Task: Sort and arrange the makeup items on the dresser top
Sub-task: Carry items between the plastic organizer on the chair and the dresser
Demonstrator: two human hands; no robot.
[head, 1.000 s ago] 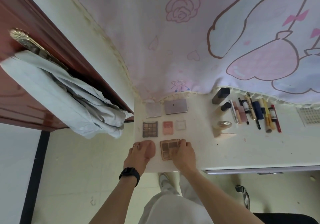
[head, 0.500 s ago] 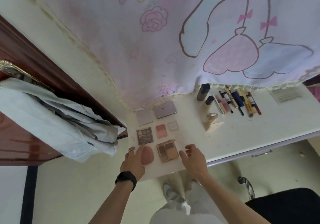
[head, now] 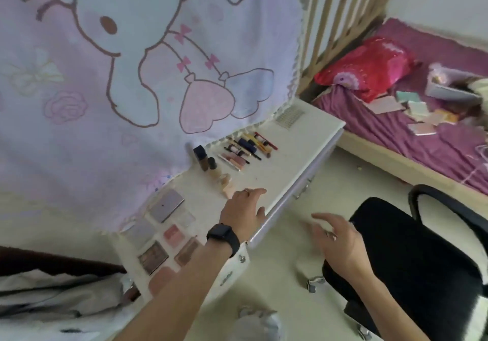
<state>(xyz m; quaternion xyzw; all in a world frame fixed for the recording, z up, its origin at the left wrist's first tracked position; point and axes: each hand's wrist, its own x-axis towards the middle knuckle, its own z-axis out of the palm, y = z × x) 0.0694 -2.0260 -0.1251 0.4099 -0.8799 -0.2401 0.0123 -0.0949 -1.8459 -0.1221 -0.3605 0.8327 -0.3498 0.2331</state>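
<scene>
1. The frame is motion-blurred; no brand, label or writing on any item can be read.
2. The left forearm crosses over the brown eyeshadow palette (head: 187, 251), hiding its near part, and the pink oval puff (head: 160, 279) is partly covered too.
3. At 7 o'clock, pale grey cloth (head: 52, 298) and a dark wooden edge are cut off by the frame.
4. The left hand (head: 244, 210), with a ring and a black watch (head: 223, 237) at the wrist, lies flat with fingers spread on the front edge of the white bench (head: 266, 174), holding nothing. Its fingertips are just beside a beige sponge wedge (head: 229, 189).
5. The right hand (head: 336, 237) hangs open in the air at 4 o'clock, off the bench, over the floor and beside a black chair (head: 412, 256); it grips nothing.
6. The palettes sit in rows at 8 o'clock on the bench: a mauve closed compact (head: 167, 205), a pink blush (head: 173, 235), a multi-pan palette (head: 152, 256).
7. Toward 12 o'clock from the left hand stand two foundation bottles (head: 203, 159), then a row of pencils and tubes (head: 248, 146), under the edge of a cartoon-print curtain (head: 132, 63).
8. On the purple bed (head: 422, 142) at 2 o'clock lie small boxes, too blurred to identify.
</scene>
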